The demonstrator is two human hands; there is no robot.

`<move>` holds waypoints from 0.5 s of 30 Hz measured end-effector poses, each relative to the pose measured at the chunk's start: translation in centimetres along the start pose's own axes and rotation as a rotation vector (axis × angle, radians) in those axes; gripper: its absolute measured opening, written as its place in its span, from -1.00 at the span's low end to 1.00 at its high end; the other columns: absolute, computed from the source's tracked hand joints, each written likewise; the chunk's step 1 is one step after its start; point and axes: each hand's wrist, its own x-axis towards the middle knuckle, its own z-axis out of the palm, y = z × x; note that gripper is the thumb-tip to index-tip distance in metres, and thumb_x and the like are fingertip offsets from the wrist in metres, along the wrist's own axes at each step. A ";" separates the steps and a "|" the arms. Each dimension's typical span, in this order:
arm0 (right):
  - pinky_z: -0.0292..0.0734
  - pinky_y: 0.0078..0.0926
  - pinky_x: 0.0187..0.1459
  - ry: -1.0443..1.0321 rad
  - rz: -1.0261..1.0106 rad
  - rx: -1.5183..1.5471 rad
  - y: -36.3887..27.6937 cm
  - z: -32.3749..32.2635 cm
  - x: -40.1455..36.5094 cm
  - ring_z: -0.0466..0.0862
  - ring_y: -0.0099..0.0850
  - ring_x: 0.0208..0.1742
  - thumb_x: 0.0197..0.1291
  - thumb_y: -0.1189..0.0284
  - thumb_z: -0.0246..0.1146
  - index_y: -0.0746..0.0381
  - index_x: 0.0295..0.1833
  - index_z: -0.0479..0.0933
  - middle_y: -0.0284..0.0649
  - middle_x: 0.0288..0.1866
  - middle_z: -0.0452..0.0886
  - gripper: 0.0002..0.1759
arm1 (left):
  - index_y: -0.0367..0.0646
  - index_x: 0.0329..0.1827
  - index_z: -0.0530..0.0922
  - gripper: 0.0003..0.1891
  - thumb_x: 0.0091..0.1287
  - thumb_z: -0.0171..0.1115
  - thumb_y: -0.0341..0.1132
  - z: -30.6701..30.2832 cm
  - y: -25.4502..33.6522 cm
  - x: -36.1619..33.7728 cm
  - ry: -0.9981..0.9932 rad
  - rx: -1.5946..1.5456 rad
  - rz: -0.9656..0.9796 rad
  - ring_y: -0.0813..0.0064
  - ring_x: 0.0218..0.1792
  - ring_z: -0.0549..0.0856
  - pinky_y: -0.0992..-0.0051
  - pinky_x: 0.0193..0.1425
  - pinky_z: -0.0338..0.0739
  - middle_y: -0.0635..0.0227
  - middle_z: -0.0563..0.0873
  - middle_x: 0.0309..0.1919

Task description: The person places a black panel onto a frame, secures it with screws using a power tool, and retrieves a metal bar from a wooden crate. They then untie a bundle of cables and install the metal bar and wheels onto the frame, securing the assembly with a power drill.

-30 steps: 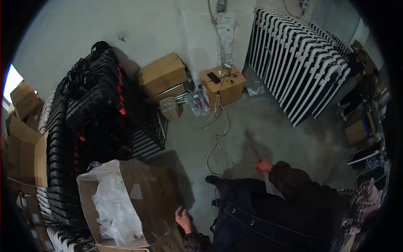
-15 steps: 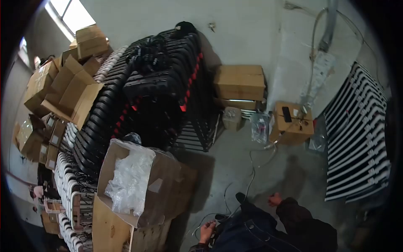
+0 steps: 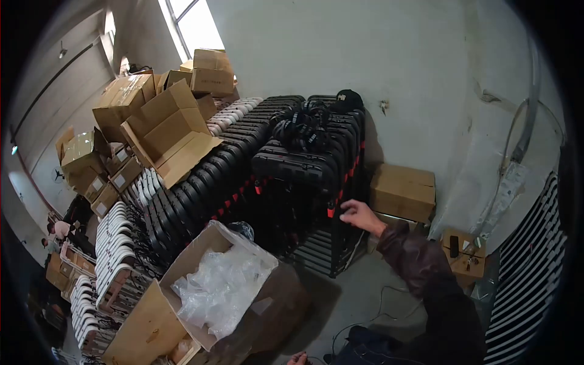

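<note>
My right hand (image 3: 360, 218) is stretched out at the front of a stack of black metal frames (image 3: 295, 164), its fingers loosely bent and apart, with nothing in them. It overlaps the stack's right side in this view, near a red clip (image 3: 331, 210). Coils of black straps or cable (image 3: 301, 128) lie on top, with a black cap (image 3: 347, 100) behind them. Only part of my left hand (image 3: 298, 359) shows at the bottom edge, by a thin cable; most of its fingers are cut off.
An open carton of clear plastic wrap (image 3: 225, 292) stands at lower left. White frames (image 3: 118, 249) and cardboard boxes (image 3: 125, 103) fill the left side. A closed carton (image 3: 403, 191) sits by the wall; a small box with a phone (image 3: 454, 246) is at right. A cable (image 3: 380, 310) crosses the floor.
My right hand has risen from beside my body to the black stack. My left hand has dropped mostly out of view. The view has tilted up and turned left.
</note>
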 end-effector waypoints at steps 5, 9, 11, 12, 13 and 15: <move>0.61 -0.26 0.07 0.206 -0.490 -0.411 -9.6 -0.7 19.6 0.70 -0.15 0.08 0.01 0.25 0.52 0.25 0.40 0.42 -0.03 0.06 0.66 -0.18 | -0.27 0.22 0.64 -0.63 0.57 0.18 -0.18 -1.4 3.1 3.8 0.070 -0.034 0.027 0.55 -0.23 0.73 0.53 -0.17 0.62 0.35 0.76 -0.25; 0.31 0.05 0.39 0.334 -0.750 -0.862 -13.3 1.1 32.7 0.42 0.00 0.45 -0.07 0.22 0.53 0.09 0.59 0.24 -0.02 0.32 0.48 0.05 | -0.27 0.23 0.64 -0.63 0.59 0.16 -0.17 -2.4 8.0 8.3 0.163 -0.059 0.055 0.54 -0.20 0.73 0.54 -0.16 0.62 0.33 0.76 -0.22; 0.21 0.19 0.42 0.306 -0.687 -1.140 -12.7 1.8 37.4 0.38 0.05 0.47 -0.11 0.21 0.57 0.06 0.60 0.23 0.01 0.34 0.47 0.10 | -0.27 0.24 0.64 -0.63 0.60 0.15 -0.17 -3.9 10.5 10.2 0.214 -0.063 0.071 0.54 -0.19 0.74 0.54 -0.15 0.62 0.33 0.77 -0.21; 0.16 0.33 0.41 0.289 -0.676 -1.203 -12.3 2.4 39.3 0.38 0.10 0.45 -0.14 0.21 0.60 -0.01 0.62 0.21 0.02 0.31 0.51 0.15 | -0.27 0.24 0.63 -0.63 0.60 0.14 -0.17 -4.3 11.4 10.9 0.238 -0.073 0.077 0.54 -0.18 0.74 0.54 -0.14 0.62 0.32 0.77 -0.21; 0.15 0.34 0.41 0.237 -0.579 -1.266 -12.0 2.7 41.0 0.40 0.08 0.44 -0.13 0.21 0.59 -0.05 0.61 0.23 0.02 0.26 0.54 0.12 | -0.27 0.24 0.63 -0.63 0.61 0.14 -0.16 -4.5 12.3 11.9 0.259 -0.088 0.088 0.53 -0.17 0.74 0.54 -0.14 0.62 0.32 0.77 -0.20; 0.16 0.37 0.39 0.171 -0.421 -1.421 -10.5 3.9 43.6 0.46 0.03 0.39 -0.09 0.25 0.55 -0.14 0.52 0.36 -0.02 0.12 0.63 -0.04 | -0.27 0.24 0.63 -0.63 0.61 0.12 -0.16 -5.4 13.5 12.6 0.308 -0.111 0.103 0.53 -0.16 0.74 0.54 -0.13 0.62 0.31 0.77 -0.19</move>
